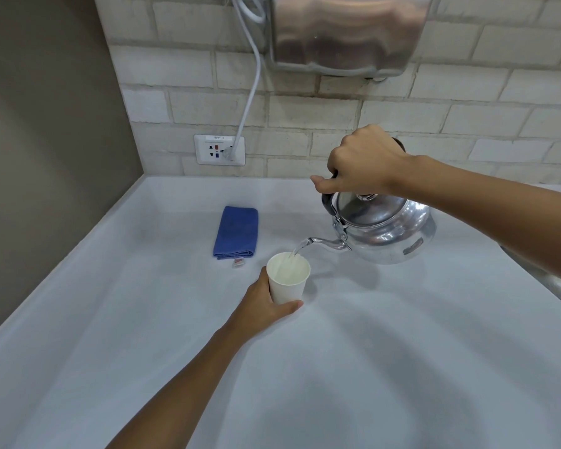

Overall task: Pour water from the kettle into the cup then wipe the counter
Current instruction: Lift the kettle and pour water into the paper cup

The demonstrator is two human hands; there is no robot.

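A shiny metal kettle (386,228) hangs tilted above the white counter (370,367), spout down to the left. My right hand (360,160) is closed around its black handle. A thin stream of water runs from the spout into a white paper cup (289,280) that stands upright on the counter. My left hand (263,306) wraps the cup's near left side. A folded blue cloth (236,233) lies flat on the counter, left of and behind the cup, untouched.
A steel hand dryer (347,30) hangs on the brick wall above, with its white cable plugged into a wall socket (219,150). A grey wall closes the left side. A metal sink rim (557,286) shows at the right edge.
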